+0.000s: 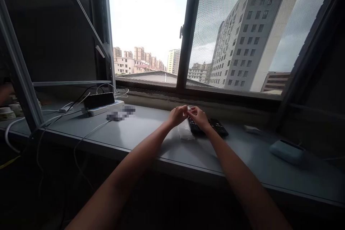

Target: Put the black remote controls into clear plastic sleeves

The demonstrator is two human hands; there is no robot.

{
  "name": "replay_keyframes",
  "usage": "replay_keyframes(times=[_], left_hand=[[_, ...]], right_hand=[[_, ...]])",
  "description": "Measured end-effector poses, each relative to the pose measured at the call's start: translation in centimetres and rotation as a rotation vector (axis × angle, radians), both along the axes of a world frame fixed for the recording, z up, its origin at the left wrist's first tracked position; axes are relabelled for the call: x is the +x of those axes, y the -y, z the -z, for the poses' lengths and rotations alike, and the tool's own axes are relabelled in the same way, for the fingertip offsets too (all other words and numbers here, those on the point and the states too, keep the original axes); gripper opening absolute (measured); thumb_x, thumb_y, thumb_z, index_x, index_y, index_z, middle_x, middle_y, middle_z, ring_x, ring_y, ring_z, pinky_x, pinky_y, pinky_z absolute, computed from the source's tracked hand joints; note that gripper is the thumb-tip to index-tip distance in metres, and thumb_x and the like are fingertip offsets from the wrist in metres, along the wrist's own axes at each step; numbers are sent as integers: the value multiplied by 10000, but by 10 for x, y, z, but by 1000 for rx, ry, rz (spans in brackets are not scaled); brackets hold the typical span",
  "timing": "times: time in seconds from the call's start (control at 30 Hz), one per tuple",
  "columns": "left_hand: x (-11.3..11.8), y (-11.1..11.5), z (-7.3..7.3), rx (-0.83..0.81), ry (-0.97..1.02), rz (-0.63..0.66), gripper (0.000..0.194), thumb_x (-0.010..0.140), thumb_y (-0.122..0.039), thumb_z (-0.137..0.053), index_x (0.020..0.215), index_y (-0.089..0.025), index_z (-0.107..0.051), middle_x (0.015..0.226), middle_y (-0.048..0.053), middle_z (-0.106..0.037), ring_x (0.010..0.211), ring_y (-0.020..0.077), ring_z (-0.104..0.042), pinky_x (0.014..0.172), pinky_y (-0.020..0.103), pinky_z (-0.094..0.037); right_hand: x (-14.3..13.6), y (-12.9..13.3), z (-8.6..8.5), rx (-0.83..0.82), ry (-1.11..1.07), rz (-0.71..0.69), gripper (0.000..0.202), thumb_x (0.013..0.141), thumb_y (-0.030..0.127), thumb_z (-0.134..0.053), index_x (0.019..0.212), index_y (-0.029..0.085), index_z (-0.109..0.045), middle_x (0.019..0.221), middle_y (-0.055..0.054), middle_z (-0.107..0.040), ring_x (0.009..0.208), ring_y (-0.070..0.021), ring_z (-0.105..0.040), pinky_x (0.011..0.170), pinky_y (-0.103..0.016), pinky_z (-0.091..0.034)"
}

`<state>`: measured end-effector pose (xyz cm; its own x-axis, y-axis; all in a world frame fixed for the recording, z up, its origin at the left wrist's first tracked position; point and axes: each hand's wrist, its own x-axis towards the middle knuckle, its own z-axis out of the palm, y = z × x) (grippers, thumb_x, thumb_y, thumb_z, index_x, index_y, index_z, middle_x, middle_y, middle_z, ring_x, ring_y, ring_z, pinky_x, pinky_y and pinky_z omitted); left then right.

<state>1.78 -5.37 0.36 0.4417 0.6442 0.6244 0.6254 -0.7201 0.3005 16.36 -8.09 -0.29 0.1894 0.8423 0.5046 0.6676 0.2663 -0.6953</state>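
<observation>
Both hands meet above the grey table [151, 120], near its far edge below the window. My left hand [178, 115] is closed, its fingertips pinched around something small and whitish that I cannot make out. From the right, my right hand [198, 116] pinches at the same spot, fingers nearly touching the left ones. A translucent plastic bag [185, 131] lies on the table just under the hands. Beside and partly behind the right hand is a black keyboard [219, 127], partly covered by the hand and wrist.
To the left, a dark phone [100, 100] leans on a white power strip [107, 107] with several cables. A blurred-out item [120, 114] lies nearby. On the right are a small white object [252, 129] and a light blue case [287, 151]. Metal posts [23, 61] stand at left.
</observation>
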Motion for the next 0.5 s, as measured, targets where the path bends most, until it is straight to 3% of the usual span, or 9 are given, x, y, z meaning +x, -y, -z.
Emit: replay_keyframes(times=[0.1, 0.23, 0.43, 0.5], left_hand=[[3, 1, 0, 27, 65, 23, 22, 840, -193, -557, 855, -199, -572, 914, 47, -682, 769, 169, -620, 683, 247, -425], [4, 1, 1, 59, 151, -28, 118, 815, -152, -546, 922, -200, -550, 967, 54, -661, 766, 164, -606, 690, 255, -426], [7, -4, 5, 46, 23, 90, 10, 837, -190, -534, 835, -194, -543, 905, 65, -643, 760, 170, -589, 675, 256, -429], [7, -1, 4, 68, 11, 119, 65, 833, -153, -506, 792, -190, -540, 885, 64, -633, 734, 159, -575, 668, 252, -425]], right_hand=[[2, 0, 1, -5, 36, 84, 184, 812, 206, -628, 995, 202, -647, 915, -40, -732, 674, -166, -686, 646, -265, -518], [1, 1, 1, 56, 81, 120, 195, 808, 176, -596, 990, 214, -652, 926, -37, -726, 711, -174, -684, 652, -256, -502], [-4, 4, 3, 124, 183, 102, 242, 842, 236, -564, 1070, 217, -643, 969, -62, -727, 764, -200, -680, 673, -265, -486], [-3, 4, 3, 113, 179, 128, 276, 847, 274, -567, 1106, 209, -636, 965, -72, -725, 743, -207, -681, 661, -266, -481]])
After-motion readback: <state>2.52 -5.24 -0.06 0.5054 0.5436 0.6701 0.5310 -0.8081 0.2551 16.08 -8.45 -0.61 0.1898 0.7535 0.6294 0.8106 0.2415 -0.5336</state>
